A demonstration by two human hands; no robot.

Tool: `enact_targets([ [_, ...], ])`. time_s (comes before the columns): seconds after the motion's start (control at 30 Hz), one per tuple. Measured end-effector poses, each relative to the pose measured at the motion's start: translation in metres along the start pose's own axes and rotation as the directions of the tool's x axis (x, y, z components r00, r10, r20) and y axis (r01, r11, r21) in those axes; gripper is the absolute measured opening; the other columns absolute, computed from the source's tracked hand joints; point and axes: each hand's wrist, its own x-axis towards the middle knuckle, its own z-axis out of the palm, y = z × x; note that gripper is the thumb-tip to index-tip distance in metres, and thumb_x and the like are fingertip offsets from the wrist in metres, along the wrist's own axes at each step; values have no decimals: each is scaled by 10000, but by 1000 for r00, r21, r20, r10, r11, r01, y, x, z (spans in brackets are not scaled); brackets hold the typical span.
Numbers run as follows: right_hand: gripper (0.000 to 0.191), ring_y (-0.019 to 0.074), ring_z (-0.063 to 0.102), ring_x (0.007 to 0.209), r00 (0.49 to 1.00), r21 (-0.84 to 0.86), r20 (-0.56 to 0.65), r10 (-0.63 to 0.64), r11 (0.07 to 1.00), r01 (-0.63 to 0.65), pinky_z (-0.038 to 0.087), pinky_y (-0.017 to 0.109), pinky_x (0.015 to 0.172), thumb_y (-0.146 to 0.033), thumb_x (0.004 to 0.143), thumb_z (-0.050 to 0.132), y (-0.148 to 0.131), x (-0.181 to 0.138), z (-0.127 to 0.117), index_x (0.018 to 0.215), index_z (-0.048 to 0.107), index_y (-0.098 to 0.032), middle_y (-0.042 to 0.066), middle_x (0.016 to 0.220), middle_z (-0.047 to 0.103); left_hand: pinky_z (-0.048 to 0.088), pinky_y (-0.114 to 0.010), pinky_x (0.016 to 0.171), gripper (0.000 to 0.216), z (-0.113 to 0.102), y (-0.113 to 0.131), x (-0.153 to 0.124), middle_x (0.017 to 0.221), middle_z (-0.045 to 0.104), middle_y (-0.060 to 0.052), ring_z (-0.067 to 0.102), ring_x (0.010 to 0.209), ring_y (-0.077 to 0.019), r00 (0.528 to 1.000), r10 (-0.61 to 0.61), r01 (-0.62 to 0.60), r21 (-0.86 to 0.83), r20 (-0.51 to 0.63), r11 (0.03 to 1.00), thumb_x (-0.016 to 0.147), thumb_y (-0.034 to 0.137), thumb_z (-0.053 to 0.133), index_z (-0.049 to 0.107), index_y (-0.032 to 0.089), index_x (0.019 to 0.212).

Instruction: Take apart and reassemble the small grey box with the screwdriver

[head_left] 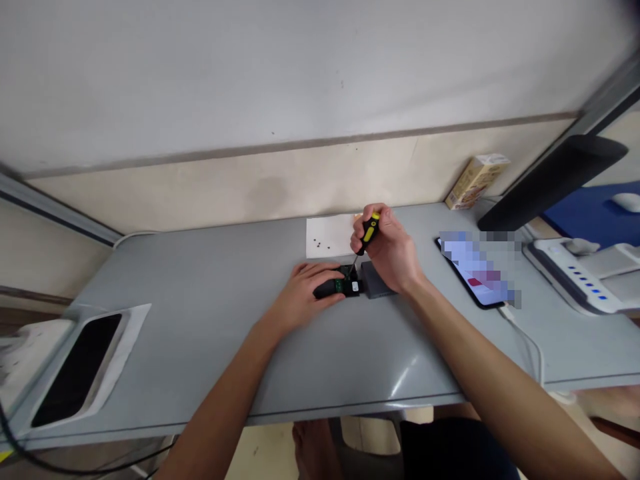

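Note:
My right hand (387,243) is closed round the black and yellow handle of a screwdriver (371,233). Its thin shaft slants down and left, with the tip at a small black device (327,288) that has a green circuit board showing. Over the device's left end lies my left hand (305,290), fingers wrapped across it and pressing it against the desk. A dark grey flat block (377,283) sits just right of the device, partly behind my right wrist. Behind them, several tiny dark screws (319,245) rest on a white sheet of paper (314,230).
To the right lie a lit phone (475,270) with a white cable and a white power strip (575,277). A small carton (477,180) and a black cylinder (550,183) stand at the back right. Another phone (80,367) lies at the left on the grey desk (200,320).

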Motion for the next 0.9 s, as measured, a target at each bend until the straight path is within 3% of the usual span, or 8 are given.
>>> enact_targets([
  [0.27,320,129,397,573,996,35,-83,-10,999,13,419,280,578,-552,980,560,4,-1,5,877,467,-264,-27,704,449,363,-468,1166,299,3,-4,-1,1425,625,5,529,1354,-238,999,48,-48,-4,-5,999,976,441,654,687,336,1254],
  [0.47,338,151,550,720,999,-7,-47,-18,1000,18,469,295,651,-574,981,548,3,3,-1,894,540,-247,16,814,551,403,-485,1162,290,5,-7,-2,1446,609,-16,524,1365,-245,996,89,-90,-32,-27,995,990,413,638,690,333,1263],
  [0.63,391,133,464,632,999,20,-36,17,1000,-16,444,292,629,-615,997,477,4,3,1,901,555,-245,-3,752,491,414,-477,1165,296,6,-9,-1,1453,604,-28,518,1378,-238,992,124,-126,-62,-34,990,989,390,644,679,320,1275],
  [0.77,303,127,380,572,993,22,-113,-41,999,44,381,272,562,-569,981,549,9,1,5,931,497,-274,-35,706,453,372,-483,1175,270,6,-8,-1,1443,612,-28,537,1363,-232,993,119,-119,2,-20,993,989,384,648,686,316,1247],
  [0.9,283,134,450,622,992,19,-115,-59,998,62,412,275,600,-526,974,588,11,2,1,909,480,-272,-21,750,501,343,-476,1162,253,6,-2,-1,1428,624,-27,560,1342,-229,994,109,-107,82,-23,991,995,357,634,679,318,1240],
])
